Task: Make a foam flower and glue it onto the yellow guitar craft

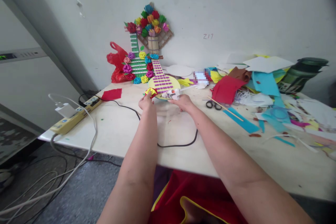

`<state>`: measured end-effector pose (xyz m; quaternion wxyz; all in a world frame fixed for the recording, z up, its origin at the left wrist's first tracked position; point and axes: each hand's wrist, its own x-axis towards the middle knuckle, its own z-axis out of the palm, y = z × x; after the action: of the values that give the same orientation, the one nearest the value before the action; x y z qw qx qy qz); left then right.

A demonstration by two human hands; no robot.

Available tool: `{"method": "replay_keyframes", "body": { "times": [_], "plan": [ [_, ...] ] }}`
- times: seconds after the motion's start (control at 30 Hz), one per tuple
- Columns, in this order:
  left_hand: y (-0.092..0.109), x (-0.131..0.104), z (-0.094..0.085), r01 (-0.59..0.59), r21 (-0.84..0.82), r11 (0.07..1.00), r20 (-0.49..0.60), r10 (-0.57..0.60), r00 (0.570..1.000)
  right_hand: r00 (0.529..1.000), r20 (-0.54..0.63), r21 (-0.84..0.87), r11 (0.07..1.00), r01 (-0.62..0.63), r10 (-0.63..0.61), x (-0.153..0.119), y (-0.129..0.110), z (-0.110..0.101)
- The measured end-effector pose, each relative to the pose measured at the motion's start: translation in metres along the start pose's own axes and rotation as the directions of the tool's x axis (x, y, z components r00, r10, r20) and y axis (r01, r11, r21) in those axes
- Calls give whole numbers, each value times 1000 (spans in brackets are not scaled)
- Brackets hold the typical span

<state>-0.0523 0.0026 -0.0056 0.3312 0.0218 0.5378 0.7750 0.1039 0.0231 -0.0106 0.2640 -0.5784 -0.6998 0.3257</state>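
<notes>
My left hand (147, 103) pinches a small red and yellow paper flower (151, 92) in front of a yellow guitar-shaped craft (172, 81) with purple strips, which leans upright at the back of the table. My right hand (183, 102) is closed around a white glue gun (171, 93), its nozzle pointing left toward the flower. Whether the nozzle touches the flower I cannot tell. A black cord (181, 145) runs over the table below my hands. Behind, a green guitar-shaped craft (139, 64) carries several paper roses.
A yellow power strip (76, 113) lies at the left edge, near a red paper piece (112, 94). On the right are scissors (214, 105), a wooden stick (228, 110), a blue strip (243, 120), paper scraps and a green container (301, 75). A flower-basket craft (153, 43) leans on the wall.
</notes>
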Motion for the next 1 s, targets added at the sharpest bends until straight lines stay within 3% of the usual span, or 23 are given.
{"method": "replay_keyframes", "body": {
  "times": [0.37, 0.67, 1.0],
  "plan": [
    [2, -3, 0, 5, 7, 1000, -12, -5, 1000, 1000, 0, 15, 1000, 18, -18, -2, 0, 0],
    [2, -4, 0, 3, 12, 1000, -9, -3, 1000, 998, 58, 223, 975, 20, -34, -9, -4, -1],
    [0, 1, 1, -5, 6, 1000, -17, 5, 1000, 999, -4, 45, 998, 44, -44, -6, -5, 2]
  ]
}}
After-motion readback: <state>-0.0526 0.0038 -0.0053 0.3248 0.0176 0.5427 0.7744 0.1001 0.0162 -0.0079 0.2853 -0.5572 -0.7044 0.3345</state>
